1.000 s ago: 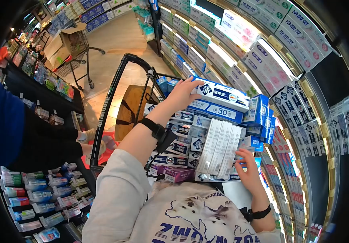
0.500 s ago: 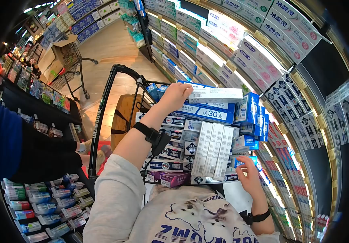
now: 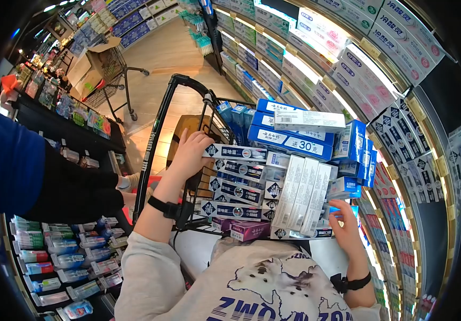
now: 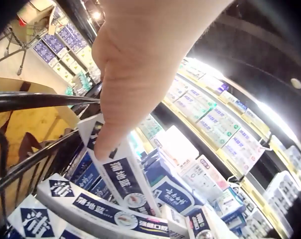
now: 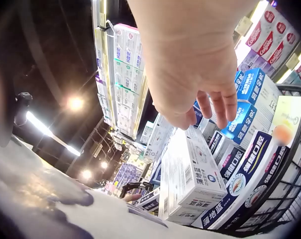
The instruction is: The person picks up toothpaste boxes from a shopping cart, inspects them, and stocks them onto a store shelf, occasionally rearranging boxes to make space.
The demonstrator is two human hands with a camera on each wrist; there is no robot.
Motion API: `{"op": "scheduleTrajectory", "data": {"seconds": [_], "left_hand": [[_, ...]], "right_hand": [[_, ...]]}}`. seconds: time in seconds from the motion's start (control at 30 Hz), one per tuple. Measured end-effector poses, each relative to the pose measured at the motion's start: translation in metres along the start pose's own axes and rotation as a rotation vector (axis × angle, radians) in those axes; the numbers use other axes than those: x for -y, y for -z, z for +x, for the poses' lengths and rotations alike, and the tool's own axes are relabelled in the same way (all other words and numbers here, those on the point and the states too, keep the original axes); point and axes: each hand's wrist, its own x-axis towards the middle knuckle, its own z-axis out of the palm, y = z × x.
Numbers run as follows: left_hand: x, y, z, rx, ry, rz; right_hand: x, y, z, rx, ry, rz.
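Observation:
My left hand (image 3: 190,154) grips the left end of a white-and-navy toothpaste box (image 3: 237,152) at the left edge of the heap in the cart. In the left wrist view the thumb lies over the tilted end of that toothpaste box (image 4: 123,174); the other fingers are hidden there. More such boxes (image 3: 235,191) are stacked just below it. A white toothpaste box (image 3: 309,119) lies across the blue boxes (image 3: 293,142) at the back. My right hand (image 3: 345,227), fingers loosely bent and holding nothing, hovers beside white boxes (image 3: 302,195) laid side by side.
The shopping cart's black handle frame (image 3: 146,155) rises at the left. Shelves of boxed toothpaste (image 3: 367,80) curve along the right. Someone in dark trousers (image 3: 75,184) stands at the left, near a display of packs (image 3: 64,257). Another cart with a cardboard box (image 3: 88,69) stands farther back.
The left hand set a toothpaste box on the blue boxes, let go of it, and moved left and down to another box. The right hand has stayed nearly in place.

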Motion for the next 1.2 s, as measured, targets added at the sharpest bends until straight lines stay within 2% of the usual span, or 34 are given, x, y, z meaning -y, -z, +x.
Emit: {"op": "scheduleTrajectory", "data": {"seconds": [0.07, 0.1, 0.17, 0.2, 0.27, 0.3, 0.33, 0.4, 0.43, 0.5, 0.57, 0.63, 0.73, 0.77, 0.8, 0.83, 0.87, 0.93, 1.0, 1.1, 1.17, 1.2], "left_hand": [[-0.001, 0.023, -0.006, 0.101, 0.031, -0.245], [-0.003, 0.034, -0.011, 0.1, 0.033, -0.245], [-0.008, 0.058, -0.029, 0.061, 0.283, -0.645], [-0.01, 0.07, -0.037, 0.062, 0.286, -0.641], [-0.013, 0.09, -0.052, 0.109, 0.482, -0.987], [-0.019, 0.099, -0.058, 0.118, 0.524, -1.091], [-0.023, 0.104, -0.062, 0.122, 0.52, -1.094], [-0.031, 0.105, -0.069, 0.175, 0.467, -1.44], [-0.035, 0.101, -0.07, 0.196, 0.424, -1.503], [-0.049, 0.102, -0.066, 0.265, 0.411, -1.525], [-0.058, 0.096, -0.062, 0.375, 0.365, -1.567], [-0.073, 0.091, -0.057, 0.4, 0.371, -1.586], [-0.083, 0.081, -0.051, 0.458, 0.356, -1.606], [-0.086, 0.079, -0.05, 0.404, 0.298, -1.673], [-0.09, 0.078, -0.049, 0.349, 0.239, -1.739], [-0.101, 0.082, -0.046, 0.335, 0.185, -1.908], [-0.105, 0.089, -0.045, 0.331, 0.182, -1.909], [-0.11, 0.097, -0.042, 0.404, 0.082, -1.748], [-0.115, 0.094, -0.04, 0.42, 0.077, -1.714], [-0.118, 0.086, -0.041, 0.392, 0.162, -1.786], [-0.118, 0.083, -0.04, 0.385, 0.286, -1.714], [-0.12, 0.084, -0.04, 0.393, 0.285, -1.713]], "right_hand": [[0.007, 0.0, 0.004, 0.011, 0.004, 0.007], [0.009, 0.0, 0.006, 0.019, 0.005, 0.019], [0.009, -0.001, 0.008, 0.041, -0.009, 0.032], [0.01, -0.001, 0.009, 0.06, -0.024, 0.044], [0.02, -0.005, 0.012, 0.061, 0.019, 0.048], [0.027, -0.007, 0.013, 0.059, 0.06, 0.047], [0.034, -0.01, 0.015, 0.054, 0.056, 0.045], [0.049, -0.015, 0.02, 0.071, 0.15, 0.158], [0.06, -0.016, 0.022, 0.067, 0.143, 0.151], [0.082, -0.018, 0.026, 0.079, 0.28, 0.172], [0.096, -0.016, 0.03, 0.133, 0.309, 0.149], [0.107, -0.013, 0.031, 0.214, 0.338, 0.092], [0.086, -0.014, 0.037, 0.191, 0.424, -0.017], [0.088, -0.011, 0.034, 0.194, 0.289, 0.055], [0.083, -0.01, 0.033, 0.198, 0.293, 0.053], [0.074, -0.01, 0.034, 0.2, 0.23, 0.19], [0.067, -0.01, 0.034, 0.2, 0.166, 0.326], [0.064, -0.007, 0.032, 0.192, 0.127, 0.375], [0.063, -0.004, 0.029, 0.193, 0.067, 0.472], [0.058, 0.001, 0.023, 0.179, 0.0, 0.525], [0.056, 0.004, 0.022, 0.173, 0.046, 0.522], [0.055, 0.006, 0.022, 0.171, 0.096, 0.516]]}}
